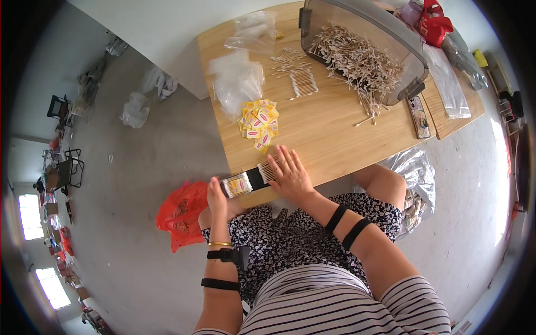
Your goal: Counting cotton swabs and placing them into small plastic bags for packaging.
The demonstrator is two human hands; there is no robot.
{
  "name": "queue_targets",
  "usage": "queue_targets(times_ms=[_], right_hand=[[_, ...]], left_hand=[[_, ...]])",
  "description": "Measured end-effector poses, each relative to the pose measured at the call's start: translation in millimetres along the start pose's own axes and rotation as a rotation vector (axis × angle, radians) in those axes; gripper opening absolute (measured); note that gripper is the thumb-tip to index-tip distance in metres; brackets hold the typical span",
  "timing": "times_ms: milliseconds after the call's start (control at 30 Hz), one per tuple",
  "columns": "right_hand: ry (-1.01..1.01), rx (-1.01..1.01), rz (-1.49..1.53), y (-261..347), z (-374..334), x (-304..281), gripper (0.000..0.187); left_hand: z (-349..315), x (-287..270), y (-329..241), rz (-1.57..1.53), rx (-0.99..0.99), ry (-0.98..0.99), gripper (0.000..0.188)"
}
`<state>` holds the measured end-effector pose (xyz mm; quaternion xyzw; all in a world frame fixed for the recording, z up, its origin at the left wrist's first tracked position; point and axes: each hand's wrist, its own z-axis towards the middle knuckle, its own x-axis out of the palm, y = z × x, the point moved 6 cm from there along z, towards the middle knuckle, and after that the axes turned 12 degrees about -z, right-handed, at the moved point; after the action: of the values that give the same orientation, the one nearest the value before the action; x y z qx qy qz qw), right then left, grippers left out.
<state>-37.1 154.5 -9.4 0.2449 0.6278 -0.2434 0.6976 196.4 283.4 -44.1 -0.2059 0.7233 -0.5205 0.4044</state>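
Observation:
On the near left corner of the table lies a narrow black strip-shaped holder (255, 178). A row of white-tipped cotton swabs with a yellow printed card (237, 185) on top fills its left end. More cotton swabs (268, 170) lie side by side at its right end, partly under my right hand (291, 176). That hand rests flat over them, open, its fingers stretched out. My left hand (216, 196) stands on edge against the holder's left end, at the table's corner. It looks open and straight, though some of its fingers are hidden.
A pile of yellow cards (259, 121) lies beyond the holder, near clear plastic bags (237, 81). Loose swabs (303, 84) lie farther right. A tipped grey bin (416, 64) spills many swabs. A phone (419, 117) lies at the right. A red bag (181, 215) hangs low left.

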Motion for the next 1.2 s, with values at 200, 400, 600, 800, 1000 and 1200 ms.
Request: queue_targets(times_ms=[200,400,600,800,1000,1200], right_hand=[[0.032,-0.018,0.043,40,-2,-9,0.073],[0.023,0.038,0.002,45,-2,-8,0.07],[0.078,0.024,0.075,61,5,-5,0.082],[0.056,-0.005,0.129,80,8,-6,0.093],[0.078,0.032,-0.002,53,2,-6,0.094],[0.143,-0.045,-0.051,76,10,-1,0.097]], left_hand=[[0,25,25,-0.142,-0.091,-0.02,0.057],[-4,38,35,-0.558,-0.277,-0.001,0.051],[-3,37,25,-0.486,-0.131,-0.052,0.053],[2,27,20,-0.33,0.019,-0.09,0.061],[5,11,20,-0.216,-0.025,0.044,0.056],[4,16,5,-0.061,0.222,-0.002,0.046]])
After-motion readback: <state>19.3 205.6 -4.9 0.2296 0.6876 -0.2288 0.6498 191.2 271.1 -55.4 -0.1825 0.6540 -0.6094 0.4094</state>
